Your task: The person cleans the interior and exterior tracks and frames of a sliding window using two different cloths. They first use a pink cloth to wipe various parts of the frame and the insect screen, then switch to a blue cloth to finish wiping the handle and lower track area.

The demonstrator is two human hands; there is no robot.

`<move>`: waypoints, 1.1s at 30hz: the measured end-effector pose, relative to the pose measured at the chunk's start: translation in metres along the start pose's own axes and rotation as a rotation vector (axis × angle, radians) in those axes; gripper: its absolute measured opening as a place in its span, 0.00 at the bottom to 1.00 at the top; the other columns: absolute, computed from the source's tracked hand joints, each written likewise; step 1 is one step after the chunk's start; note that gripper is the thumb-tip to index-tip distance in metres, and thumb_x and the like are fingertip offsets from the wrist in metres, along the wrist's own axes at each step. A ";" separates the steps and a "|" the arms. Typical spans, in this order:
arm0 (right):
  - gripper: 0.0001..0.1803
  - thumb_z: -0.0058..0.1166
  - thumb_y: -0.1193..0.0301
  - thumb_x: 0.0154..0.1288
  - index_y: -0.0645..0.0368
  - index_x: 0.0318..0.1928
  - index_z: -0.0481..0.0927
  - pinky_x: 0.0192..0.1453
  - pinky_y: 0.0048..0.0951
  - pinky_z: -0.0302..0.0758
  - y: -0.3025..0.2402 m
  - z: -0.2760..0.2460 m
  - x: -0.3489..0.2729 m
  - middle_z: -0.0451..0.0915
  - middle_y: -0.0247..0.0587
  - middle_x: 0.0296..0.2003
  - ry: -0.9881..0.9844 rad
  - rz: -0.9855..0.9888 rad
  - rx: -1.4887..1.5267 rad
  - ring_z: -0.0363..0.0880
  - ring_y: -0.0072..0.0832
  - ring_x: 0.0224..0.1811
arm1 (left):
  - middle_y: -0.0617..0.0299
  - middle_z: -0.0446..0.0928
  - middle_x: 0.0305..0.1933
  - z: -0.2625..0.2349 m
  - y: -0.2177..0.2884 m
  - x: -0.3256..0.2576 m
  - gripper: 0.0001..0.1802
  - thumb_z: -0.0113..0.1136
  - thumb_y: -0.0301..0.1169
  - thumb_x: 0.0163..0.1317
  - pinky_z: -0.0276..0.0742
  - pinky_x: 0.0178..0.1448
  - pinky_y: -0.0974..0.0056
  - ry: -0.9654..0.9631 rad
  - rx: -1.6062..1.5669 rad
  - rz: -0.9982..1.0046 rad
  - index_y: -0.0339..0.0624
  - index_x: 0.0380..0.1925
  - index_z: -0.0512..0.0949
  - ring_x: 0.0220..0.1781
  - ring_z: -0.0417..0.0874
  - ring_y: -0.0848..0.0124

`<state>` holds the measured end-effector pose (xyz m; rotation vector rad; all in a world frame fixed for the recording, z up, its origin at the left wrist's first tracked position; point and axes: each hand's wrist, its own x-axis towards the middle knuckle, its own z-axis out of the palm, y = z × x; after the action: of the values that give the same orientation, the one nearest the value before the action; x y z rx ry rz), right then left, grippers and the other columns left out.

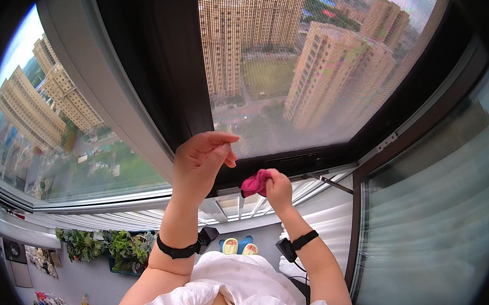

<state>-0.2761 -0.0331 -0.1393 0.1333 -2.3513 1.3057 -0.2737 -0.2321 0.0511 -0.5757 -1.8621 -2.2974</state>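
My right hand (279,191) is closed around a bunched pink cloth (255,183), which rests at the lower black window frame (306,159). Higher and to the left, my left hand (198,159) is raised in front of the frame's lower left corner. Its fingers are loosely bent with the thumb apart from the fingertips, and I see nothing in them. Beyond both hands is the mesh window screen (258,116), set inside the black frame. Whether the left fingertips touch the mesh or frame cannot be made out.
An opened glass sash (427,222) stands at the right, a metal stay arm (333,184) near its edge. Left is a fixed pane (75,146). Below are white railings (138,219), leafy potted plants (127,246) and yellow slippers (230,245). Both wrists carry strapped black devices.
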 end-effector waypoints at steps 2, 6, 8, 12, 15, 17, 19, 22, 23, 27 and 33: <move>0.05 0.48 0.75 0.62 0.58 0.34 0.79 0.37 0.38 0.72 0.017 -0.034 0.004 0.78 0.42 0.26 0.347 0.205 0.112 0.76 0.40 0.33 | 0.60 0.79 0.29 0.002 -0.007 0.001 0.09 0.51 0.21 0.64 0.77 0.37 0.71 -0.016 -0.017 -0.016 0.33 0.40 0.79 0.30 0.80 0.75; 0.07 0.54 0.78 0.52 0.58 0.34 0.78 0.42 0.40 0.72 0.007 -0.020 -0.025 0.77 0.41 0.32 0.121 -0.200 -0.353 0.75 0.42 0.37 | 0.60 0.79 0.29 0.007 -0.011 0.008 0.09 0.51 0.21 0.63 0.77 0.37 0.72 -0.031 -0.070 -0.059 0.33 0.40 0.80 0.31 0.80 0.76; 0.11 0.56 0.78 0.46 0.57 0.34 0.78 0.44 0.38 0.72 0.003 0.000 -0.034 0.76 0.39 0.33 -0.093 -0.312 -0.421 0.75 0.39 0.40 | 0.58 0.79 0.28 0.016 -0.012 0.014 0.09 0.51 0.22 0.63 0.78 0.37 0.70 -0.078 -0.034 -0.072 0.31 0.39 0.79 0.30 0.80 0.74; 0.09 0.54 0.79 0.45 0.57 0.32 0.79 0.45 0.39 0.74 0.027 -0.036 -0.016 0.77 0.39 0.34 -0.036 -0.271 -0.525 0.76 0.39 0.41 | 0.58 0.79 0.28 0.021 -0.016 0.019 0.09 0.52 0.22 0.63 0.78 0.37 0.71 -0.118 -0.050 -0.042 0.32 0.40 0.79 0.30 0.80 0.74; 0.04 0.54 0.76 0.49 0.56 0.28 0.80 0.41 0.38 0.74 0.052 -0.087 -0.007 0.78 0.39 0.29 0.042 -0.086 -0.645 0.76 0.39 0.37 | 0.59 0.79 0.30 0.030 -0.035 0.021 0.09 0.53 0.23 0.63 0.78 0.38 0.71 -0.183 -0.078 -0.095 0.32 0.41 0.79 0.31 0.80 0.75; 0.06 0.50 0.78 0.53 0.57 0.29 0.80 0.38 0.36 0.74 0.044 -0.095 -0.011 0.79 0.41 0.30 0.052 -0.050 -0.441 0.76 0.38 0.35 | 0.62 0.79 0.31 0.042 -0.053 0.019 0.09 0.54 0.23 0.63 0.77 0.39 0.72 -0.278 -0.081 -0.214 0.33 0.41 0.79 0.32 0.79 0.77; 0.08 0.46 0.79 0.58 0.60 0.32 0.80 0.37 0.29 0.73 0.033 -0.088 -0.023 0.79 0.40 0.29 0.172 0.116 -0.001 0.77 0.31 0.31 | 0.57 0.77 0.44 0.054 -0.074 0.016 0.17 0.61 0.29 0.59 0.76 0.46 0.69 -0.460 0.178 -0.237 0.37 0.49 0.77 0.43 0.79 0.72; 0.09 0.42 0.76 0.66 0.64 0.36 0.77 0.36 0.22 0.72 0.003 -0.090 -0.051 0.77 0.34 0.29 0.217 0.317 0.419 0.73 0.18 0.33 | 0.51 0.70 0.58 0.084 -0.094 0.011 0.33 0.67 0.40 0.53 0.69 0.60 0.60 -0.897 0.541 -0.065 0.43 0.58 0.71 0.60 0.71 0.60; 0.09 0.41 0.77 0.66 0.64 0.37 0.77 0.37 0.22 0.73 -0.003 -0.096 -0.058 0.78 0.36 0.30 0.261 0.257 0.374 0.75 0.19 0.32 | 0.50 0.74 0.53 0.097 -0.104 0.005 0.32 0.67 0.38 0.53 0.72 0.57 0.62 -0.956 0.523 -0.069 0.44 0.59 0.71 0.54 0.76 0.61; 0.11 0.41 0.79 0.62 0.63 0.40 0.77 0.44 0.25 0.75 -0.019 -0.127 -0.084 0.81 0.39 0.33 0.339 0.210 0.265 0.79 0.26 0.37 | 0.50 0.81 0.41 0.144 -0.124 -0.008 0.26 0.61 0.31 0.55 0.76 0.48 0.63 -1.161 0.370 -0.254 0.39 0.56 0.72 0.40 0.82 0.62; 0.23 0.48 0.83 0.56 0.64 0.56 0.69 0.53 0.29 0.75 -0.001 -0.166 -0.157 0.77 0.47 0.46 0.589 0.225 -0.163 0.77 0.31 0.51 | 0.50 0.81 0.35 0.198 -0.173 -0.029 0.16 0.54 0.26 0.52 0.77 0.43 0.62 -1.248 0.539 -0.325 0.38 0.43 0.79 0.37 0.82 0.59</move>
<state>-0.0802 0.0831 -0.1299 -0.5108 -1.9789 1.0540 -0.2634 -0.0057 -0.0845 -1.9962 -3.0537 -1.3863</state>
